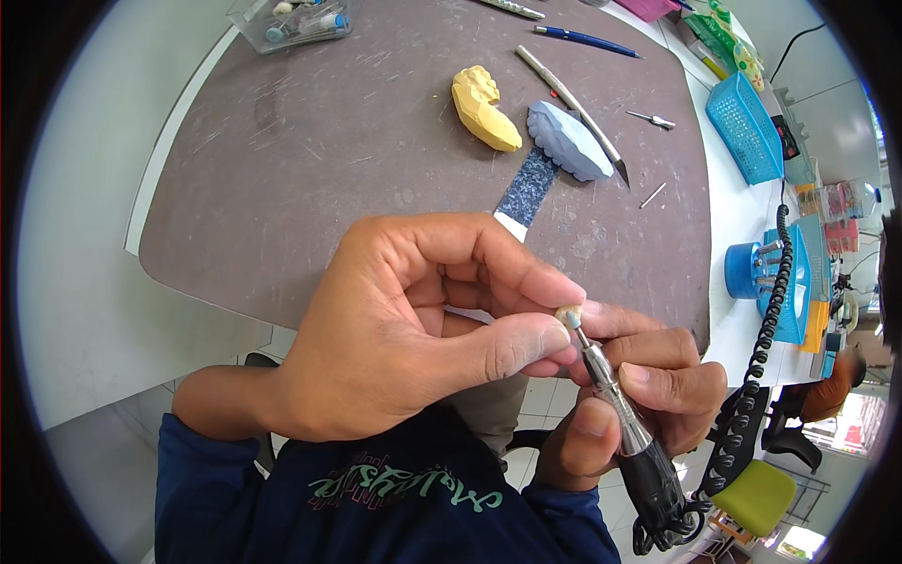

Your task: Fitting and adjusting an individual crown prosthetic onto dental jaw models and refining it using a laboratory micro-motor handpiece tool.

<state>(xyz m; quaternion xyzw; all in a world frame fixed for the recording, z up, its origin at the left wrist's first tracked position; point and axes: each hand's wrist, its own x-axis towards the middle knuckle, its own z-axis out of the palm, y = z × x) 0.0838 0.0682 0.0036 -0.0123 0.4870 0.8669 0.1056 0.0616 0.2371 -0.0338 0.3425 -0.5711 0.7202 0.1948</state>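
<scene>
Between thumb and fingertips, my left hand [395, 334] pinches a small cream-coloured tooth crown [566, 311], mostly covered by the fingers. My right hand [676, 381] is wrapped round a rotary handpiece [615, 399] with a silver nose and a black body. The handpiece points up and left, and its small bluish-grey tip [573, 321] meets the crown or sits right against it; the exact contact is too small to tell. Both hands are close together in front of my chest, and fingers of the right hand touch those of the left.
Beyond my hands, a yellow plaster dental model [487, 115] and a blue-grey one [571, 141] lie on the brown board [301, 160]. A patterned strip [528, 188], a craft knife [587, 117], a blue pen [587, 40] and a small bur [651, 119] are nearby. A coiled cord [775, 291] hangs at right.
</scene>
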